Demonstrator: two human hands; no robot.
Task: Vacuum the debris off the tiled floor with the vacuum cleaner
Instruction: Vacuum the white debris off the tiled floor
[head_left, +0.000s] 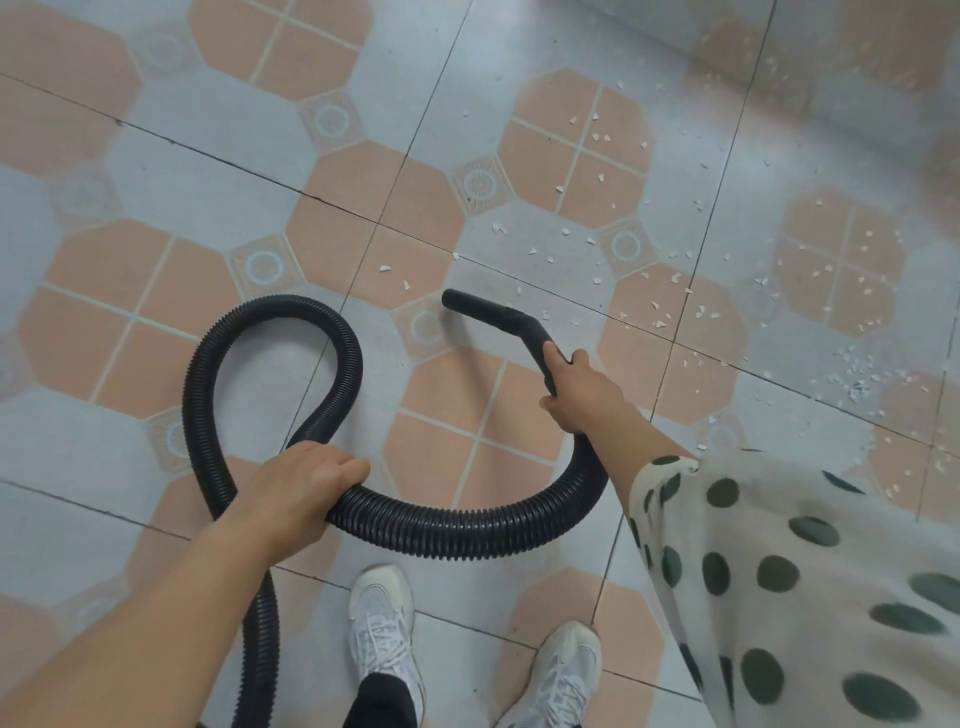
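The ribbed black plastic vacuum hose (467, 535) looks light and floppy. It loops over the peach-and-grey tiled floor (208, 156), so it will probably sag and twist unless steered from its stiff end. The right hand (576, 395) is wrapped round the rigid black bent nozzle tube (488, 312), the sensible hold for aiming. The left hand (301, 483) clasps the hose further back, carrying the slack. The small white debris chips (660, 317), likely featherlight, lie scattered just right of the nozzle mouth.

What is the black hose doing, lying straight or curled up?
Curled. The hose makes a big loop beside the left hand, which grips it, then curves round to the right hand holding the nozzle.
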